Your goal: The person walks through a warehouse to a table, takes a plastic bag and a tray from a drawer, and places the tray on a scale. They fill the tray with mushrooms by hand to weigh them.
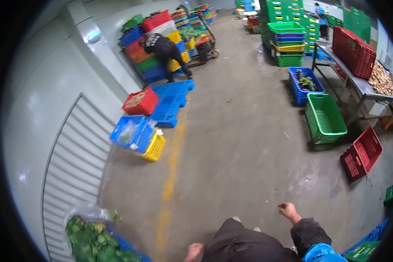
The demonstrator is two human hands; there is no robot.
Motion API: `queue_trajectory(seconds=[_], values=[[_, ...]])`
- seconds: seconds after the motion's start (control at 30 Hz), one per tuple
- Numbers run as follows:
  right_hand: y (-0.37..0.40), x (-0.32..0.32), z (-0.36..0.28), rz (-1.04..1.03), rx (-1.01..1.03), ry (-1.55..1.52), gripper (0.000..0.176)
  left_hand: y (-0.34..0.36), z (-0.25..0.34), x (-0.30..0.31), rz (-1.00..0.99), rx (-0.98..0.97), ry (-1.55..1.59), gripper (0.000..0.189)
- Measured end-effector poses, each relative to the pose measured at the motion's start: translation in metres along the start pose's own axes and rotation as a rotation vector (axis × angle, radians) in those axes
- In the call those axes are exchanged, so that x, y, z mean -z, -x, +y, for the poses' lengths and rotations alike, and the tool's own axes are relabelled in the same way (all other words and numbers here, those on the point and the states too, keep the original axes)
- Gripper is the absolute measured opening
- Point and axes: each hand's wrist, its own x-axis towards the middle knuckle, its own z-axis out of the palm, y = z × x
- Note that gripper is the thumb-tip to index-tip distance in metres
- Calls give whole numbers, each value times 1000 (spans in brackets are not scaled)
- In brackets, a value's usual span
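My right hand (289,211) hangs in front of my body at the lower right, over the concrete floor (231,144). Its fingers look curled, and what they hold, if anything, is too small to make out. At the bottom edge, left of my dark apron (244,244), part of my left hand (194,250) shows, its fingers blurred. Neither hand touches a crate. A crate of green leafy vegetables (89,242) stands at the lower left, and a tilted red crate (363,153) is to the right.
A person (161,47) bends beside stacked crates at the upper left, near a blue pallet (170,98). A green crate (325,115) and a blue crate (305,85) line the right side by a metal table (345,65). Another person (322,22) stands far back.
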Motion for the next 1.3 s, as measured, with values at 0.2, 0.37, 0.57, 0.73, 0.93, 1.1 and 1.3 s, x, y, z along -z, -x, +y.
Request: queue_trajectory(seconds=[0.2, 0.37, 0.57, 0.73, 0.93, 1.1, 1.3], values=[[-123, 65, -71, 115, -13, 131, 39, -126, 161, -58, -17, 7, -423, 17], [-148, 99, -30, 106, -287, 443, 45, -264, 348, -110, -105, -117, -676, 18], [-194, 144, -15, 26, -591, 133, 42, -362, 610, -272, -80, -225, -507, 16], [-315, 170, -4, -180, -535, 120, 50, -434, 744, -388, -88, -297, -496, 16], [-555, 312, -85, 120, -374, 71, 30, -481, 807, -446, -153, -24, -721, 11], [-745, 494, -190, 226, -195, 82, 27, -474, 905, -499, -137, -173, -664, 27], [-925, 622, -235, 382, -177, -79, 26, -645, 994, -515, -381, -317, -1109, 18]])
